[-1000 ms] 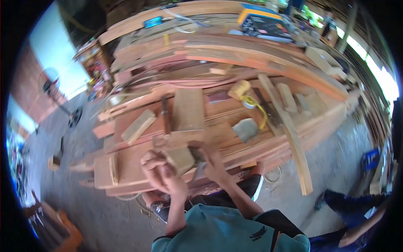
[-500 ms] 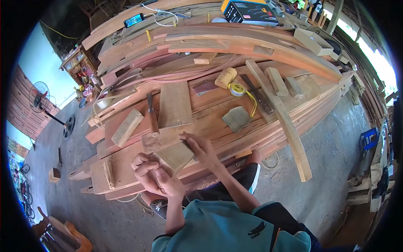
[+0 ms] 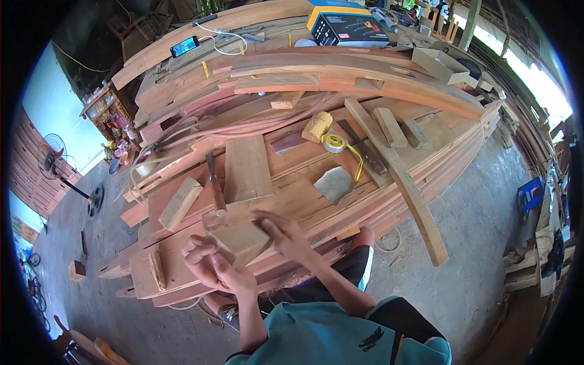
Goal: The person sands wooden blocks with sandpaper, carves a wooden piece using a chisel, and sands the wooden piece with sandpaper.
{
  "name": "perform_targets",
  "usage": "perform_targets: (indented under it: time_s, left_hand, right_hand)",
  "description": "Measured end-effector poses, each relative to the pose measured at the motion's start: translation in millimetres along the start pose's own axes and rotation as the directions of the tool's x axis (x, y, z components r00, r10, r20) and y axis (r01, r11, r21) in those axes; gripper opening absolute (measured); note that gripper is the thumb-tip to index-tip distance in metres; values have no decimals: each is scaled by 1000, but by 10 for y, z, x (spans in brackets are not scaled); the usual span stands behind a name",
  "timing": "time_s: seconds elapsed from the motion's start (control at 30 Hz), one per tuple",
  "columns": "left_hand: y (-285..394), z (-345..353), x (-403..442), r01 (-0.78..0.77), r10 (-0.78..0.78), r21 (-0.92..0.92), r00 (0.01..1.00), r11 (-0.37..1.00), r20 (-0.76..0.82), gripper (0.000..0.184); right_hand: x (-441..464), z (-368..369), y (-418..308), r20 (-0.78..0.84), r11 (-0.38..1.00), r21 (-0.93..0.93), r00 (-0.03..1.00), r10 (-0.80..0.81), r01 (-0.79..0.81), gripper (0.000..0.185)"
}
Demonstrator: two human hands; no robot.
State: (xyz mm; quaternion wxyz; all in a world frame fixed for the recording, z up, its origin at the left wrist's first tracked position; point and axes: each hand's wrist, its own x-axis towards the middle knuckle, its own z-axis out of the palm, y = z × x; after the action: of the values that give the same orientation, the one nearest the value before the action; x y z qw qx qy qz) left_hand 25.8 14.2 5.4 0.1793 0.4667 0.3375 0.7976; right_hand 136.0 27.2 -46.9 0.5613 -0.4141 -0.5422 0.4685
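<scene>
A short wooden block (image 3: 242, 239) is held between my two hands above the near edge of the stacked timber. My left hand (image 3: 218, 267) grips its left end, with the fingers curled around it. My right hand (image 3: 285, 236) closes on the right end, fingers over the far side. A thin dark strip shows between that hand and the wood; I cannot tell what it is. Beyond the block lie a chisel (image 3: 215, 190) with a wooden handle and a flat board (image 3: 248, 170). To their right is a grey, torn-edged sheet (image 3: 336, 185), resembling sandpaper.
A yellow tape measure (image 3: 334, 143) lies near a long wooden strip (image 3: 398, 176) that overhangs the near edge. Several offcuts rest around, including a wood piece (image 3: 180, 204) at left. Farther back are a phone (image 3: 184, 46), a tool box (image 3: 350, 25) and a hose (image 3: 243, 129).
Both hands and the block have shifted slightly left and down in view. My right hand has moved along the block's right end, its fingertips blurred. The whole scene has shifted with the head.
</scene>
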Motion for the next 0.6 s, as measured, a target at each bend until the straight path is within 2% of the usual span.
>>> perform_targets:
  time_s: [0.03, 0.1, 0.13, 0.2, 0.23, 0.3, 0.33, 0.37, 0.4, 0.43, 0.5, 0.6]
  left_hand:
    - [1, 19, 7, -15, 14, 11, 1000, 1000, 26, 16]
    - [15, 46, 3, -42, 39, 36, 996, 998, 79, 17]
    - [10, 32, -29, 32, -37, 41, 992, 999, 118, 18]
    - [13, 104, -67, 61, -60, -8, 992, 998, 112, 18]
    - [15, 107, -37, 24, -23, -7, 992, 1000, 126, 19]
    - [24, 107, 23, -49, 50, -7, 988, 999, 149, 20]
    - [7, 98, 34, -60, 60, -6, 992, 998, 110, 17]
    - [-21, 82, 33, -70, 70, -3, 995, 998, 72, 14]
    - [-33, 66, 30, -77, 77, -1, 996, 997, 34, 12]
    - [-6, 55, 42, -33, 36, -49, 998, 998, 54, 13]
    - [-18, 83, 76, -48, 48, 4, 999, 999, 15, 17]
    - [-39, 140, 80, -96, 95, 40, 995, 995, 33, 19]
  right_hand:
    - [-14, 68, -180, 32, 979, -29, 979, -200, 201, 31]
    - [-25, 159, -723, 127, 921, 122, 914, -385, 370, 33]
    - [-25, 181, -815, 117, 899, 101, 892, -436, 426, 33]
    - [-7, 217, -908, 102, 841, 57, 835, -541, 538, 34]
    - [14, 218, -816, 72, 833, 21, 830, -553, 553, 34]
    - [-27, 126, -541, 64, 922, -3, 920, -387, 388, 34]
    - [-51, 83, -336, 57, 954, -16, 953, -299, 300, 34]
    - [-65, 37, 73, -21, 992, 44, 993, -117, 117, 34]
    - [-72, -14, 430, -87, 991, 116, 993, 77, -67, 34]
    - [-70, -51, 549, -99, 979, 132, 980, 170, -156, 35]
    - [-26, -114, 643, -120, 932, 168, 932, 342, -320, 36]
    - [48, 33, 31, -7, 999, 8, 999, -46, 47, 36]
